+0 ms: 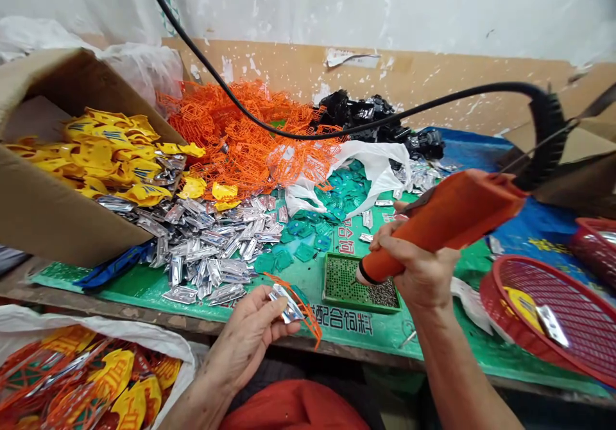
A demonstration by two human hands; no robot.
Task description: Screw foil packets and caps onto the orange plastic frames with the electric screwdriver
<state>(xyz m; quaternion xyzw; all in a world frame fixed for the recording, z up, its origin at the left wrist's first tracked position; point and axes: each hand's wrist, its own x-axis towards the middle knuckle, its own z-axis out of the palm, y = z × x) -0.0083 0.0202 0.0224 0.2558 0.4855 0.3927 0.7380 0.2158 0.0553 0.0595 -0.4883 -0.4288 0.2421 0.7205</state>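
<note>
My right hand [414, 263] grips an orange-handled electric tool [447, 224], and a black cord [385, 122] runs from its rear end. The tool's tip rests in a small green perforated tray [339, 282] holding a pile of tiny metal parts [382, 294]. My left hand [250, 340] pinches a silver metal piece [286, 303] against a strip of orange plastic lattice [303, 308]. Its fingers hide part of the piece. A heap of loose silver pieces [206, 244] lies just beyond my left hand.
A cardboard box [58, 212] of yellow plastic parts tilts at the left, beside a heap of orange lattice [240, 141]. Black parts [375, 115], teal pieces [308, 231] and a white bag [370, 173] lie on the green-printed sheet [337, 321]. A red basket [543, 308] stands right; a white sack [96, 334] lies lower left.
</note>
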